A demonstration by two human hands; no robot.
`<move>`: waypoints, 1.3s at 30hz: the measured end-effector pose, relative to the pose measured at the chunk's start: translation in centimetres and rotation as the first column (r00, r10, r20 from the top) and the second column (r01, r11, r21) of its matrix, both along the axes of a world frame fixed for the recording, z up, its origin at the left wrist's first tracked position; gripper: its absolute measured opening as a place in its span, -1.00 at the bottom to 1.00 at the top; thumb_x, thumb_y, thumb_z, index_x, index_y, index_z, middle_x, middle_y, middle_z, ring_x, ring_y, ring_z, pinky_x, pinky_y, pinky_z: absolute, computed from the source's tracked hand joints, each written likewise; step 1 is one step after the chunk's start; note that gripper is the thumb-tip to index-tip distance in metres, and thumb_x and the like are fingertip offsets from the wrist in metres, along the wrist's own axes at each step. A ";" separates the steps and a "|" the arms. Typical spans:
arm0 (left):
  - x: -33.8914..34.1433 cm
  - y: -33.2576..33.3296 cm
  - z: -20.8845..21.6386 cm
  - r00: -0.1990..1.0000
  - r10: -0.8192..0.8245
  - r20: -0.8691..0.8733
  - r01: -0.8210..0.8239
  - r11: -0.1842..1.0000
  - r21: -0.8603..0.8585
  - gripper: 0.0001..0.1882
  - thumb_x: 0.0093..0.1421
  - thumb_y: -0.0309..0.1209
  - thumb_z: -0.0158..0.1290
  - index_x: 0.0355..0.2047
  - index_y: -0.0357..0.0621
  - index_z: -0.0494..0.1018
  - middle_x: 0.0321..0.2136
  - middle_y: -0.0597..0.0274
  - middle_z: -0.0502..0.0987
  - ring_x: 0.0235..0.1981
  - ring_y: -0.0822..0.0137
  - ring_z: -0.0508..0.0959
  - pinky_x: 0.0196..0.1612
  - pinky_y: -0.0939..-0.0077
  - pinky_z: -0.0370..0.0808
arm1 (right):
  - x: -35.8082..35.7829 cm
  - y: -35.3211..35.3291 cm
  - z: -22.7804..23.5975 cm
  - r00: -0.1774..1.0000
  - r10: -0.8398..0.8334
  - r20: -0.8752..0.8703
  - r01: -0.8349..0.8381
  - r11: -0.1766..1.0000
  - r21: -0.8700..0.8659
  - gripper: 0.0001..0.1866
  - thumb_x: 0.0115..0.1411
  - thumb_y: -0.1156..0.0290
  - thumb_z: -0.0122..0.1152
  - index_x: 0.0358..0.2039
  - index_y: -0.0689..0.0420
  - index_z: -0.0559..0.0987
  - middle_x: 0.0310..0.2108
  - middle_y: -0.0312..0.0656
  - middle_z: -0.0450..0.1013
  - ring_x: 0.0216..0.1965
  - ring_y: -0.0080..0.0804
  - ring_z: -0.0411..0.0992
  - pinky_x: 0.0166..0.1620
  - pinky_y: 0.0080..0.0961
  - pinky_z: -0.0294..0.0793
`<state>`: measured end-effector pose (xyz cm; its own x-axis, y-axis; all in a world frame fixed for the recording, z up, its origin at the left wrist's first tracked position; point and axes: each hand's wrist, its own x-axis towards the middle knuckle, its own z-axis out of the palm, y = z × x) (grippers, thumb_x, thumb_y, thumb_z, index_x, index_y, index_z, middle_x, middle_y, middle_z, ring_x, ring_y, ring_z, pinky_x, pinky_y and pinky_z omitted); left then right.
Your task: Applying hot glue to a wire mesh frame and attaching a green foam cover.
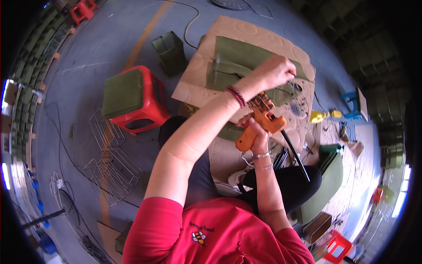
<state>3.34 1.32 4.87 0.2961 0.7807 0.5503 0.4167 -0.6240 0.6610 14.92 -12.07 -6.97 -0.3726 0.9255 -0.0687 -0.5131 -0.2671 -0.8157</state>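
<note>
Two hands crowd one spot: right hand (pixel 258 132) grips orange glue gun (pixel 260 122), left hand (pixel 277 70) pinches wire on green foam block (pixel 246 66), far centre on cardboard. Likely risk: hot nozzle burns the left wrist.

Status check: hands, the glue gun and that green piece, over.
Right hand shut on orange glue gun. Left hand pressed on green fabric piece atop cardboard sheet. Left forearm crosses over the gun; nozzle hidden.
</note>
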 end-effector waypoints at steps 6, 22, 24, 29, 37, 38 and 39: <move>0.8 0.0 0.1 0.997 0.075 -0.034 -0.074 0.997 0.027 -0.86 0.17 -0.44 0.11 -0.36 -0.22 0.63 -0.40 0.05 0.65 -0.30 0.08 0.65 -0.12 0.22 0.57 | -0.7 0.1 1.1 0.993 0.007 0.121 -0.014 0.998 0.061 -0.79 0.18 0.37 0.16 -0.29 0.26 0.47 -0.38 -0.15 0.43 -0.27 -0.25 0.46 -0.08 -0.34 0.39; 0.9 -0.5 0.0 0.998 0.063 0.012 -0.063 0.998 0.010 -0.84 0.18 -0.44 0.07 -0.36 -0.26 0.61 -0.40 0.00 0.63 -0.28 0.01 0.62 -0.10 0.14 0.52 | -1.0 -0.4 0.5 0.993 -0.006 0.118 0.011 0.999 -0.038 -0.62 0.16 0.44 0.21 0.00 0.23 0.45 -0.15 -0.21 0.49 -0.16 -0.37 0.50 -0.05 -0.40 0.52; 1.0 -0.6 0.0 0.998 0.065 0.023 -0.066 0.998 0.014 -0.84 0.17 -0.45 0.07 -0.36 -0.27 0.61 -0.40 0.00 0.63 -0.28 0.00 0.62 -0.11 0.14 0.52 | -0.9 -0.4 0.1 0.992 -0.014 0.128 0.018 0.999 -0.037 -0.63 0.16 0.44 0.21 -0.01 0.23 0.46 -0.15 -0.21 0.49 -0.16 -0.38 0.51 -0.06 -0.40 0.52; 1.1 -0.5 0.0 0.998 0.056 -0.012 -0.056 0.998 -0.003 -0.85 0.17 -0.46 0.08 -0.35 -0.27 0.61 -0.39 0.00 0.63 -0.28 -0.01 0.62 -0.11 0.15 0.53 | -1.1 -0.1 -0.7 0.982 -0.026 0.188 0.038 0.997 -0.061 -0.63 0.17 0.43 0.20 0.00 0.23 0.46 -0.15 -0.21 0.50 -0.20 -0.37 0.51 -0.10 -0.40 0.53; 1.0 -0.5 0.1 0.999 0.051 -0.004 -0.051 0.999 0.001 -0.85 0.17 -0.46 0.08 -0.35 -0.27 0.61 -0.39 0.00 0.63 -0.27 0.01 0.62 -0.11 0.16 0.53 | -1.5 0.4 -1.8 0.979 -0.024 0.204 0.038 0.997 -0.064 -0.54 0.17 0.40 0.18 0.07 0.28 0.40 -0.08 -0.08 0.50 -0.10 -0.24 0.53 -0.01 -0.31 0.56; 1.0 -0.6 0.1 0.999 0.048 -0.002 -0.048 0.999 -0.004 -0.85 0.17 -0.46 0.08 -0.35 -0.27 0.61 -0.39 0.00 0.63 -0.28 0.02 0.62 -0.10 0.16 0.53 | -1.5 0.3 -1.8 0.974 -0.036 0.224 0.058 0.994 -0.091 -0.54 0.17 0.40 0.18 0.07 0.28 0.40 -0.08 -0.08 0.50 -0.10 -0.24 0.53 -0.01 -0.31 0.56; 1.0 -0.5 0.1 0.999 0.048 -0.001 -0.048 0.999 -0.004 -0.85 0.17 -0.46 0.08 -0.35 -0.27 0.61 -0.39 0.00 0.63 -0.28 0.02 0.62 -0.10 0.16 0.53 | -1.6 0.4 -1.8 0.976 -0.035 0.216 0.058 0.993 -0.102 -0.54 0.16 0.41 0.18 0.07 0.28 0.40 -0.08 -0.08 0.49 -0.10 -0.24 0.53 -0.02 -0.31 0.56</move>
<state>4.33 0.83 4.96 0.2590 0.7962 0.5468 0.4470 -0.6007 0.6629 13.35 -11.69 -8.77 -0.2954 0.9242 -0.2420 -0.3437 -0.3392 -0.8757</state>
